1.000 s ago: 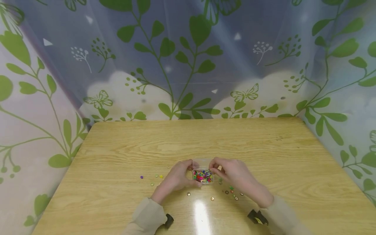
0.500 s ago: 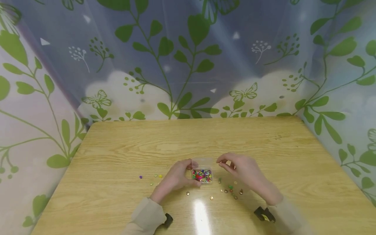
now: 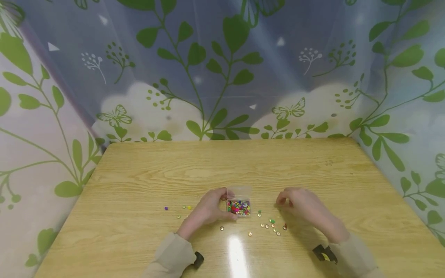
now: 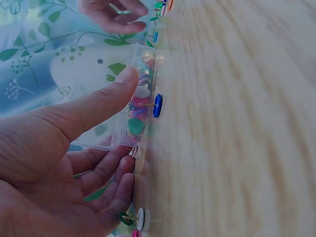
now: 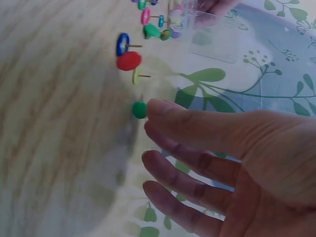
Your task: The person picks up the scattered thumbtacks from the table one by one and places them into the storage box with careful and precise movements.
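Observation:
In the head view, my left hand [image 3: 208, 208] holds a small clear plastic box [image 3: 243, 191] with its hinged lid raised. Its thumb [image 4: 106, 106] lies along the near side, with the fingers behind. Colourful thumbtacks [image 3: 240, 207] fill the box. My right hand [image 3: 306, 204] is low over the table, right of the box, its fingers loosely bent. In the right wrist view a green thumbtack [image 5: 139, 109] shows right at the thumb tip, with no finger curled round it. A red thumbtack [image 5: 129, 61] and a blue one [image 5: 123, 45] stand farther along.
Several loose thumbtacks [image 3: 267, 226] are scattered on the wooden table [image 3: 167, 170] between the right hand and the box. A purple one [image 3: 166, 208] and some yellow ones [image 3: 189, 207] lie to the left. A leaf-patterned curtain [image 3: 222, 77] hangs behind the table.
My right hand has left the box's right edge, moving right and then down toward the table. My left hand keeps its hold on the box, which has stayed in place.

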